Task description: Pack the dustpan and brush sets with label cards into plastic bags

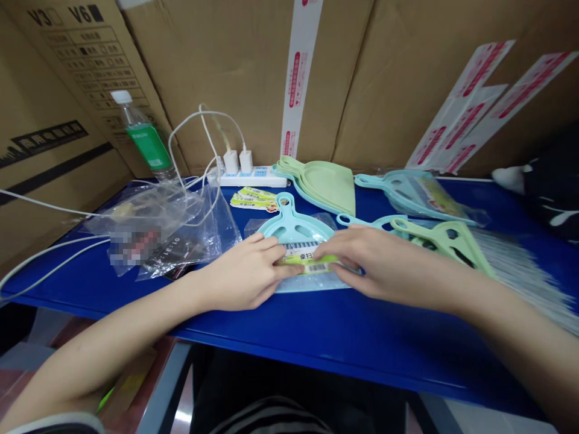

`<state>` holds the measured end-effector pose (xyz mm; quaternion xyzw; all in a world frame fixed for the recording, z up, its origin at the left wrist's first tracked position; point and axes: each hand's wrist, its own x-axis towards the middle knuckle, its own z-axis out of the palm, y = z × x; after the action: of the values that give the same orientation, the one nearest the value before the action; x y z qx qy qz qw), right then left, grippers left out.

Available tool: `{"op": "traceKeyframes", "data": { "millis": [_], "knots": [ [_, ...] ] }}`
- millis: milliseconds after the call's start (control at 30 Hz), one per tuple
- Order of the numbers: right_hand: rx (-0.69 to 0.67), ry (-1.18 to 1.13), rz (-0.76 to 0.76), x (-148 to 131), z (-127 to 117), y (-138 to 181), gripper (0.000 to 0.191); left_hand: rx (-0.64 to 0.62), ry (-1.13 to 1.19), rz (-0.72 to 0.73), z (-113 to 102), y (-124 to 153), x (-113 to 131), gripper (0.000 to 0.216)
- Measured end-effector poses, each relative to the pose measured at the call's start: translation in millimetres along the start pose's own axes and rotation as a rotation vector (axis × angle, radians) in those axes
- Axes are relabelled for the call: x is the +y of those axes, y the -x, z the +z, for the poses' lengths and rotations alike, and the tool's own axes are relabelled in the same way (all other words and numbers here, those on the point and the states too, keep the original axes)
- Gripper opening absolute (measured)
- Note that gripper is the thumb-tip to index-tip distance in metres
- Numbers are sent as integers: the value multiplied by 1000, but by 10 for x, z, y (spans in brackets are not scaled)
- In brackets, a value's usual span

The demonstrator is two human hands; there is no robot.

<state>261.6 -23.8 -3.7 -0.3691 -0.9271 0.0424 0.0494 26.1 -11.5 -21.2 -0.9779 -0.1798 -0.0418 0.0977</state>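
Observation:
A light-blue dustpan [312, 226] lies in front of me with its handle pointing away. Clear plastic film partly covers it. Across its wide part is a yellow-green and white printed label [307, 257]. My left hand [248, 271] is closed at the label's left end, with the fingers curled and one digit laid along it. My right hand [362, 259] is bent over the right end, its fingertips on the label and partly hiding it. More yellow-green labels [254, 198] lie in a small pile behind the dustpan.
Green and blue dustpans [328, 184] are stacked behind; a bagged blue one [407, 187] and a green one [456, 241] lie right. Plastic sleeves [529, 277] fan out at right. A power strip [253, 176], bottle [147, 138], cables and plastic bags [217, 220] stand left. Cardboard [226, 66] backs the table.

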Motion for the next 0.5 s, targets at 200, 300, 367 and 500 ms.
{"op": "traceKeyframes", "data": {
  "millis": [200,300,367,500],
  "knots": [
    [20,71,-98,-62,54,20,28,14,16,-2,7,-3,0,34],
    [13,125,-90,-82,68,18,25,28,39,0,5,-5,-3,34],
    [-5,142,-77,-92,77,15,26,31,61,-4,4,-6,-6,31],
    [-33,169,-30,-88,87,24,28,20,77,-18,-2,-9,-6,27]
  ]
}}
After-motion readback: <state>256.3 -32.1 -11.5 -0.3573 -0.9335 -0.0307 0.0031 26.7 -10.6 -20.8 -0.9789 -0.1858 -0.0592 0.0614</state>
